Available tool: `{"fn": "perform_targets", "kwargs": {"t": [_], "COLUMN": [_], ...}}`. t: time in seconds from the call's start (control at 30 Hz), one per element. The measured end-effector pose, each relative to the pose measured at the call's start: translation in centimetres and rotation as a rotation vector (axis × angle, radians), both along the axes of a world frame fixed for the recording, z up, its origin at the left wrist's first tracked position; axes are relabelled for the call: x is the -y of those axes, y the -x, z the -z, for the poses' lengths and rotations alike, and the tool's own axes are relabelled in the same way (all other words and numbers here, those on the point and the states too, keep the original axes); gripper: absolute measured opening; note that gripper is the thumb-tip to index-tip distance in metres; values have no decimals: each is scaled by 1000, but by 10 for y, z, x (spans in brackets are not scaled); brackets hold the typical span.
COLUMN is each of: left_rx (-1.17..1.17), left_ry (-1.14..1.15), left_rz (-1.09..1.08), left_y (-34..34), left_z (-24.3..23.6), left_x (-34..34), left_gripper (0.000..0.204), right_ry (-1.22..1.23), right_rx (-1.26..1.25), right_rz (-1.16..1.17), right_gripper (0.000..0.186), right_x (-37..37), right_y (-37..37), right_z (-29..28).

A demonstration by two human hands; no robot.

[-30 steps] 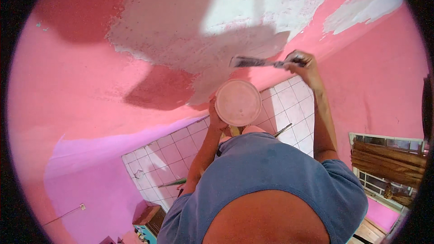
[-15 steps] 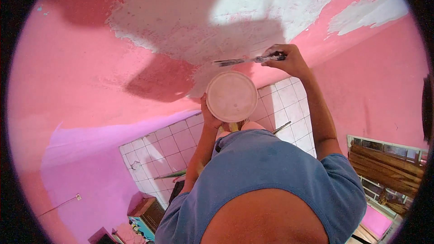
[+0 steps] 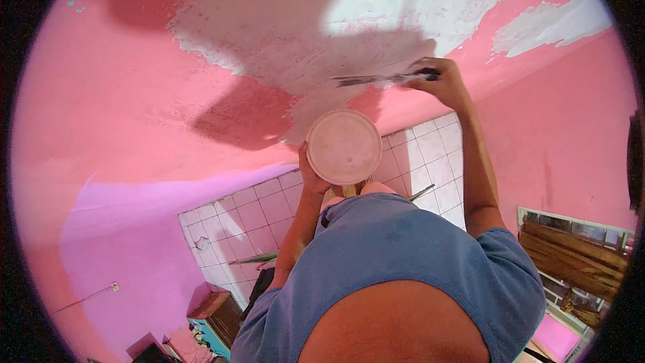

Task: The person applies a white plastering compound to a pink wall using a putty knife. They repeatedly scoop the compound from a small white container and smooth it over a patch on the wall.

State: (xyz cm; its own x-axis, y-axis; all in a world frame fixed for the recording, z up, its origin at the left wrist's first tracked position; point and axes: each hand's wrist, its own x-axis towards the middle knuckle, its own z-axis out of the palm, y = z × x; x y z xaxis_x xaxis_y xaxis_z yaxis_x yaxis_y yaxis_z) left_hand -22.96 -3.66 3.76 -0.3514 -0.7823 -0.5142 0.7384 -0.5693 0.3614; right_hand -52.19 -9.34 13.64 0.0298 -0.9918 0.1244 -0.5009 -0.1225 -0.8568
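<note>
My left hand (image 3: 313,176) grips the edge of a round pale disc (image 3: 345,149) with a raised rim, like a tub lid or a dish; its depth does not show. This disc is held level in front of my body, close to the wall. My right hand (image 3: 441,82) is closed round the dark handle of a putty knife (image 3: 363,81), slightly blurred. The blade points left, above the disc, at a whitish patch of filler (image 3: 269,7) on the pink wall (image 3: 134,114). Whether the blade touches the wall I cannot tell.
A smaller whitish patch (image 3: 551,25) lies farther right on the wall. White floor tiles (image 3: 255,212) spread below, with a thin green object (image 3: 254,257) on them. A wooden cabinet (image 3: 216,309) stands lower left; brown boards (image 3: 571,255) cover a window at right.
My right hand has moved the putty knife slightly up the wall and to the right, farther from the disc. The left hand keeps the disc in nearly the same place.
</note>
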Motion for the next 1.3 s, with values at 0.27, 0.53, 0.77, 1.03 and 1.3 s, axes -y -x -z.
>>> {"fn": "perform_targets", "kwargs": {"t": [0.27, 0.53, 0.77, 1.03, 1.3], "left_rx": [330, -128, 447, 471, 417], "left_ry": [347, 73, 446, 351, 369], "left_rz": [74, 11, 19, -27, -41], "left_y": [4, -3, -2, -4, -8], "left_z": [28, 55, 20, -4, 6], "left_x": [-4, -4, -9, -16, -15], "left_gripper": [100, 60, 71, 97, 79], "right_ry": [85, 58, 72, -31, 31], "right_rx": [9, 70, 42, 76, -97], "right_rz": [82, 3, 130, -77, -64], "right_gripper": [21, 20, 18, 26, 25], "right_x": [1, 6, 2, -1, 19], "right_y": [27, -28, 27, -39, -75], "right_z": [-4, -2, -1, 14, 6]}}
